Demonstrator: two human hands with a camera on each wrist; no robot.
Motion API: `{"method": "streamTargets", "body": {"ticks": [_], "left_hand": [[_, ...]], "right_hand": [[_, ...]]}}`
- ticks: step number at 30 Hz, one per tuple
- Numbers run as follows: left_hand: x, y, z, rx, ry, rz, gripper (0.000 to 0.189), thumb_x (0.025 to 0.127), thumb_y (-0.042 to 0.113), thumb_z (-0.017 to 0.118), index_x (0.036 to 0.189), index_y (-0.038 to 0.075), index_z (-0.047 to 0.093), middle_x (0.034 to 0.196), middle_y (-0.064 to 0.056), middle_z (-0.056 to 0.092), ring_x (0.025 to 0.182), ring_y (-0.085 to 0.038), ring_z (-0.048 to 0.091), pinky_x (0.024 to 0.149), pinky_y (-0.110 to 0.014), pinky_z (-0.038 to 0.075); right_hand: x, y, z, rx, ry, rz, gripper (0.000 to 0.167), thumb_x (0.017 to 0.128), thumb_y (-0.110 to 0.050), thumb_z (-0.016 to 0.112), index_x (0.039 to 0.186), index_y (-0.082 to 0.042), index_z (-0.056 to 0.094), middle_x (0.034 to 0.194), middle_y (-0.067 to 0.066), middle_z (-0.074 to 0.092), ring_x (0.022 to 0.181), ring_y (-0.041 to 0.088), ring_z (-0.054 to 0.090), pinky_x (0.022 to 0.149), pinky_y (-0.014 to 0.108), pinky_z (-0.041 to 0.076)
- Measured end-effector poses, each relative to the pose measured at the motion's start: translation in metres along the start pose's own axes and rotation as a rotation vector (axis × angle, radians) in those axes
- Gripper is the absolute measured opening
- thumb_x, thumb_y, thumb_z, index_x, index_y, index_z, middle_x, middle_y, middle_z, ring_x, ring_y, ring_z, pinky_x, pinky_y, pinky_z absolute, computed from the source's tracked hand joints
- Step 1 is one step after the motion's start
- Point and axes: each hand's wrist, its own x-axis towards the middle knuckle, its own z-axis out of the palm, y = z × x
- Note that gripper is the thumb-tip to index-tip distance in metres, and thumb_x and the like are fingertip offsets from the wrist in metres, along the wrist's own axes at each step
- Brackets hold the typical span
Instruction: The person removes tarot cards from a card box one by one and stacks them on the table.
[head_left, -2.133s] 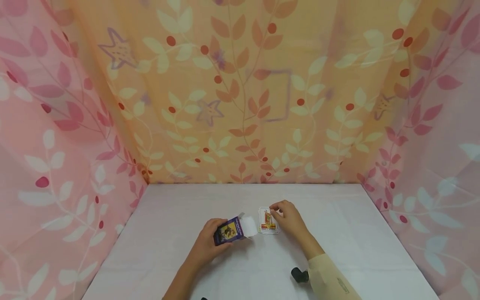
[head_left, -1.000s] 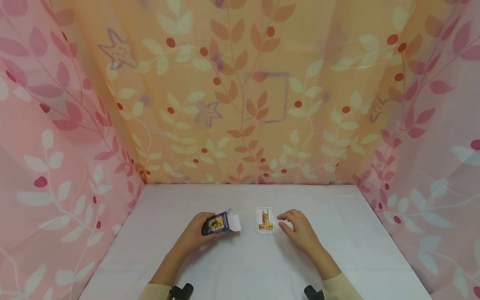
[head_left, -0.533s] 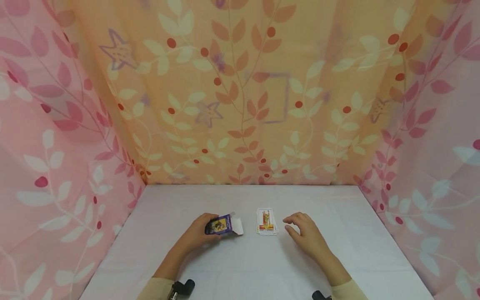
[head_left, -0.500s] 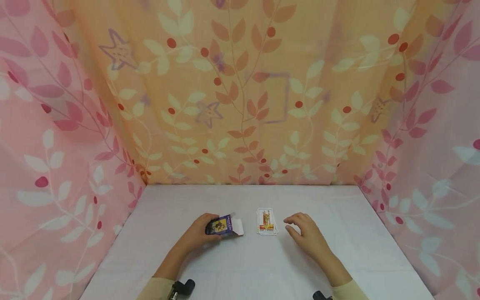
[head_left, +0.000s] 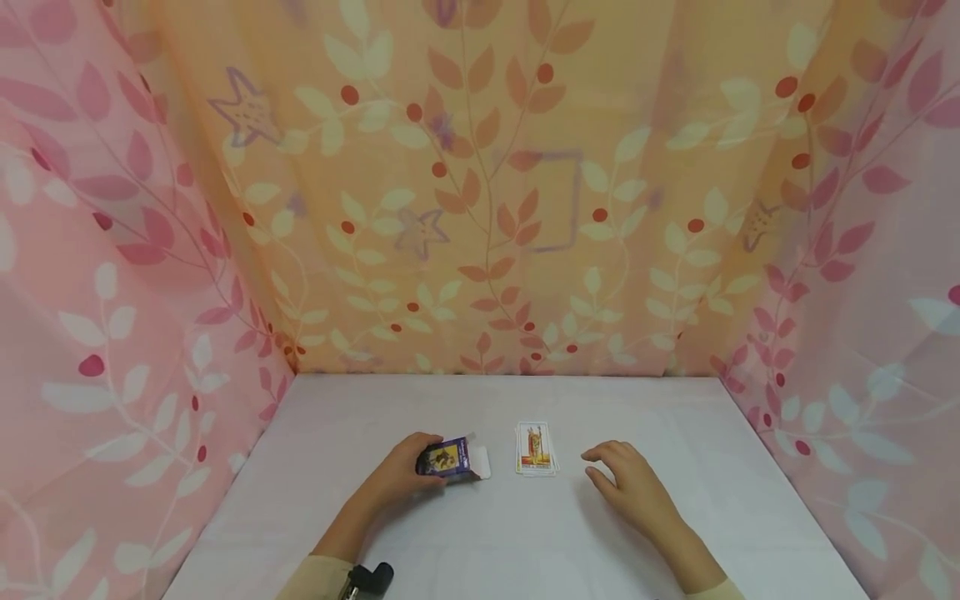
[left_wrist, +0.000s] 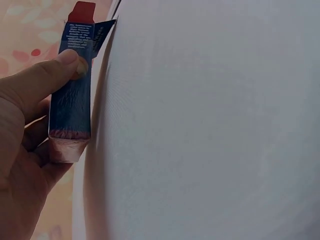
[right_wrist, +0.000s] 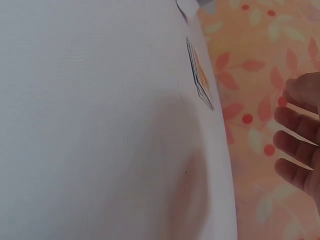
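My left hand (head_left: 401,471) grips a dark blue-purple card box (head_left: 444,457) with a yellow picture on its face. The box's white end flap stands open toward the right. In the left wrist view, the thumb presses the narrow printed side of the card box (left_wrist: 72,107), and fingers curl behind it. A small, slightly uneven stack of picture cards (head_left: 536,448) lies face up to the right of the box; a robed figure shows on the top one. Right of the cards, my right hand (head_left: 630,483) hovers over the table with relaxed, bent fingers and holds nothing.
A white cloth covers the table (head_left: 495,542). An orange leaf-patterned curtain (head_left: 480,275) hangs at its back edge, with pink patterned curtains (head_left: 150,333) along the sides. A black wrist camera (head_left: 371,577) sits by the left sleeve.
My right hand has let go of the cards and drawn back to the right. My left hand has moved the box a little left, away from the stack. The cards stay in place.
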Motion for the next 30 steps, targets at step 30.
{"method": "streamTargets", "body": {"ticks": [30], "left_hand": [[0.007, -0.003, -0.004, -0.009, -0.027, -0.072, 0.083, 0.077, 0.042, 0.090, 0.145, 0.011, 0.054, 0.143, -0.009, 0.059, 0.131, -0.028, 0.055, 0.113, -0.052, 0.042]], "right_hand": [[-0.014, 0.015, -0.020, -0.079, 0.016, -0.093, 0.025, 0.084, -0.012, 0.083, 0.107, -0.016, 0.074, 0.108, -0.008, 0.071, 0.103, 0.016, 0.064, 0.086, 0.045, 0.055]]}}
